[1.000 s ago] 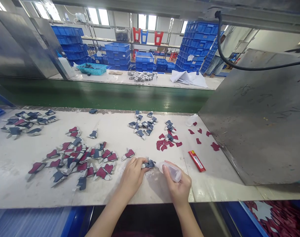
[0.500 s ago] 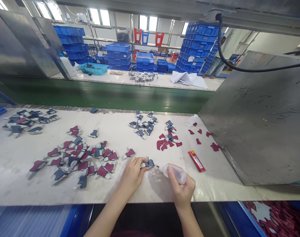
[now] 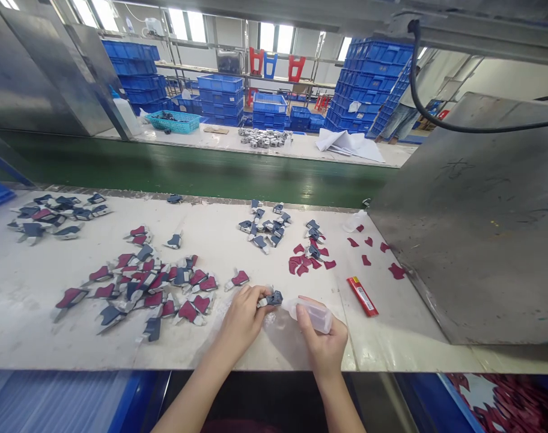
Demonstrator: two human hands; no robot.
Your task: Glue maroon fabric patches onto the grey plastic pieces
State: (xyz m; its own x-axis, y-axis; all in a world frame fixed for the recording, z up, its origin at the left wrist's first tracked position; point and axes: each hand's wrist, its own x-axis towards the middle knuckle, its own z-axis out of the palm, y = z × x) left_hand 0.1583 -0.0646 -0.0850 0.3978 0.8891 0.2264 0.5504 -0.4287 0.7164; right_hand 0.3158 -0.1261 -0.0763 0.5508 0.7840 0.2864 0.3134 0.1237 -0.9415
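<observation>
While left hand holds part, bottle nearer

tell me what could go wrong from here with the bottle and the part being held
The clear bottle in the right hand points at the small dark blue part gripped by the left hand, so a hard squeeze might put too much on it or wet nearby fingertips. The red-topped piece lies close beyond the left hand and could get nudged.
</observation>
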